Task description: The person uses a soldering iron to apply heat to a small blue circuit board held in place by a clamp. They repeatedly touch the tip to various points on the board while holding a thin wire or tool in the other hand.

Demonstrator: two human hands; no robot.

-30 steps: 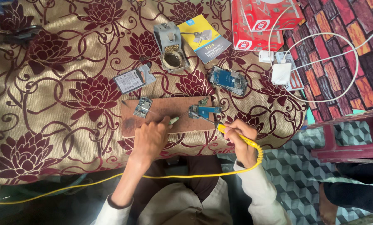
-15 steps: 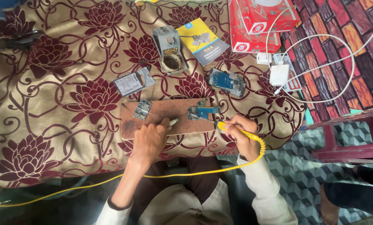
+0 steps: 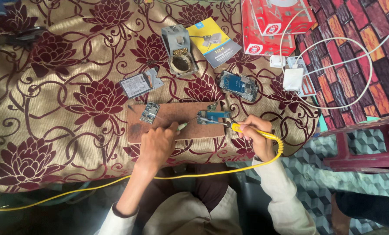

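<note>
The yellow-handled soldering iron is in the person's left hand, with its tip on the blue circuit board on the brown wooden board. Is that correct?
Not quite. The head view shows the yellow-handled soldering iron in the right hand, not the left. Its tip is indeed at the blue circuit board on the brown wooden board.

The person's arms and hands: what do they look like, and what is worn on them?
Both hands, left hand and right hand, are bare, with no gloves. Long cream-coloured sleeves cover the arms; the left one is pushed back toward the elbow. No ring or watch is discernible.
</note>
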